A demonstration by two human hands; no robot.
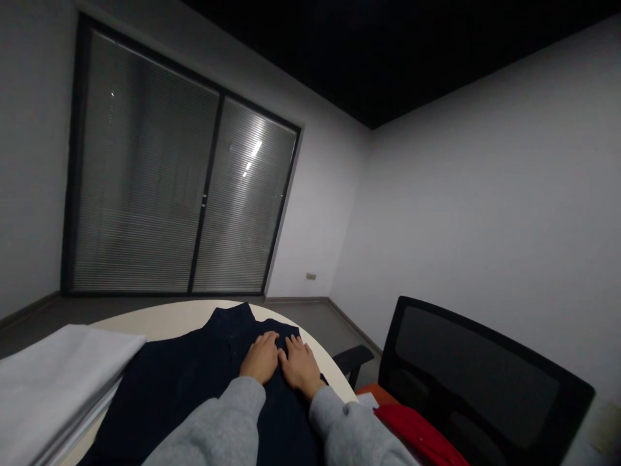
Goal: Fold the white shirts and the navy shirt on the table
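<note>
Both my left hand (262,357) and right hand (299,367) rest, fingers unclenched, on the dark shirt (182,372); it looks light, soft; best grasped by its collar (233,320)

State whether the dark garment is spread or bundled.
Largely spread: the dark garment lies flat across the table, collar showing at its far end.

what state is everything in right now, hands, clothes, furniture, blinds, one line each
left hand: open, palm down on the dark garment
right hand: open, palm down on the dark garment
dark garment: spread out, collar toward the table's far edge
white fabric: folded in layers
table: partly covered
red item: partly out of frame
chair: upright
blinds: lowered
</note>
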